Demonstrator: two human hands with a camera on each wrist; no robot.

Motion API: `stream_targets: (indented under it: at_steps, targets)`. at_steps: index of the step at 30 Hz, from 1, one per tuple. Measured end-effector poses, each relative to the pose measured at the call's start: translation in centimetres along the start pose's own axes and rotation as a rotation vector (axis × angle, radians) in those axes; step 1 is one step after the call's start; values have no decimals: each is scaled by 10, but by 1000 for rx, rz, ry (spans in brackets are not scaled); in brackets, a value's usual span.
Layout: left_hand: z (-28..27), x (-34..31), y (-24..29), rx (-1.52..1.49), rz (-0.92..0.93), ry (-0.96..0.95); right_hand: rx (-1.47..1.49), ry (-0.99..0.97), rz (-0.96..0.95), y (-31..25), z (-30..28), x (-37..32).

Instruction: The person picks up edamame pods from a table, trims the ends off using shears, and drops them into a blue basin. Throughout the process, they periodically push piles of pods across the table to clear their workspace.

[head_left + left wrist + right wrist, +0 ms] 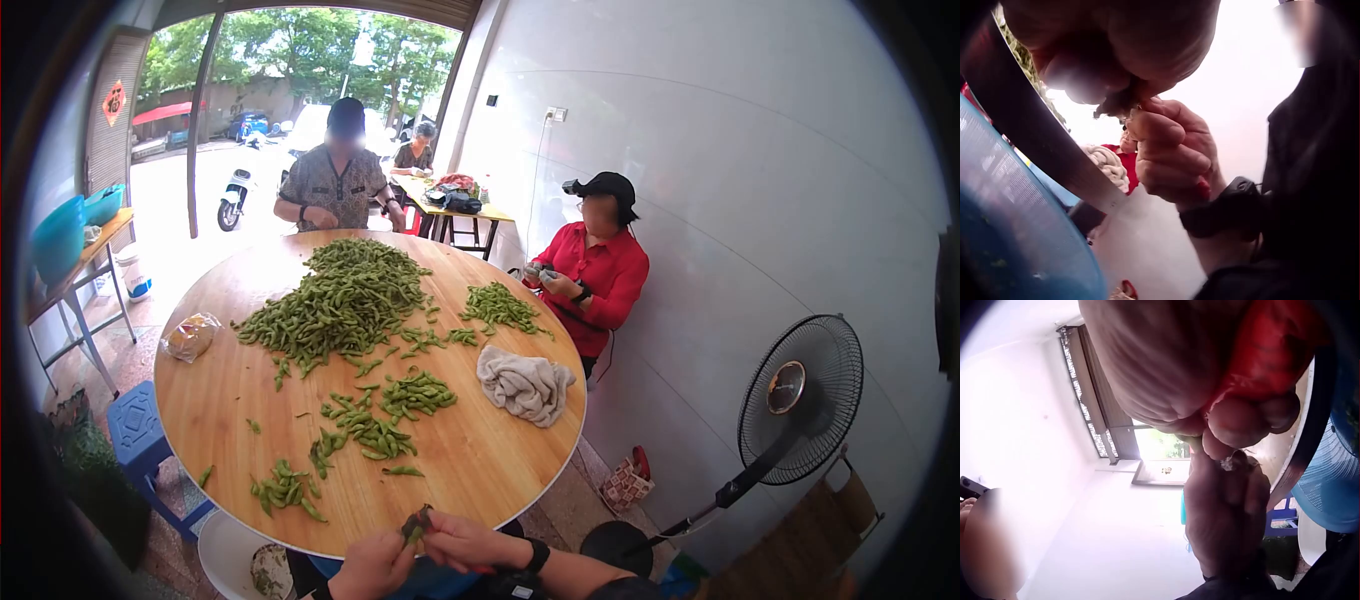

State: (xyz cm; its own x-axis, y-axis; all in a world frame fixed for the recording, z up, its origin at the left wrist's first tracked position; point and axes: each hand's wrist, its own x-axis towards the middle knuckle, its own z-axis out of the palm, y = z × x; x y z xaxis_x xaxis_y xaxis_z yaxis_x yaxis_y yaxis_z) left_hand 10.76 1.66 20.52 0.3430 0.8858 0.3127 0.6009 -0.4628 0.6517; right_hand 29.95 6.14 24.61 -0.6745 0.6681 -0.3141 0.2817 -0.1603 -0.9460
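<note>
Both hands meet over the near edge of the round wooden table. Between their fingertips is a small bunch of green and dark soybean pods. My left hand pinches the pods from the left with curled fingers. From the right, my right hand meets them with bent fingers. A smooth red object lies in the right palm under the curled fingers; I cannot tell what it is. Loose pods lie just left of the hands, and small piles spread farther in.
A large heap of pods covers the table's far part. A grey cloth lies at the right, a plastic bag at the left. Below stand a blue basket and white bucket. Two people sit across; a fan stands right.
</note>
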Motion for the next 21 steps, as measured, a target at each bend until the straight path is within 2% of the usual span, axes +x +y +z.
stream_targets:
  at_steps: [1,2,4,5,7,8,9,11,12,13,16,18,21]
  targets:
    - [-1,-1,3,-273,75,140,63,-39,6,-4,0,-4]
    - [-3,-1,3,-270,72,138,128,-79,13,-7,-1,-6]
    - [-10,-3,2,-777,-362,-115,155,-73,-8,-9,1,-7]
    - [-13,-2,4,-779,-375,-113,177,-62,-32,-10,2,-7]
    - [-20,5,7,-530,-157,-49,101,-37,-42,-10,-3,-4]
    - [-21,7,5,-423,-114,-21,29,-10,-49,-6,-5,-2]
    - [-18,6,0,-319,-92,-7,76,11,-34,-6,-6,-1]
    - [0,3,-23,-517,-172,-82,118,22,-14,-14,-9,-8]
    - [-11,2,-11,-623,-255,-121,82,28,31,-14,-8,-5]
    - [-19,11,-1,-723,-321,-141,111,20,-3,-16,-7,-5]
    - [-16,9,-1,-815,-412,-149,160,29,-17,-20,-5,-4]
    - [-13,8,-3,-724,-263,-99,160,23,-11,-20,-5,-3]
    - [-8,5,-4,-539,-188,-40,115,20,14,-19,-5,-3]
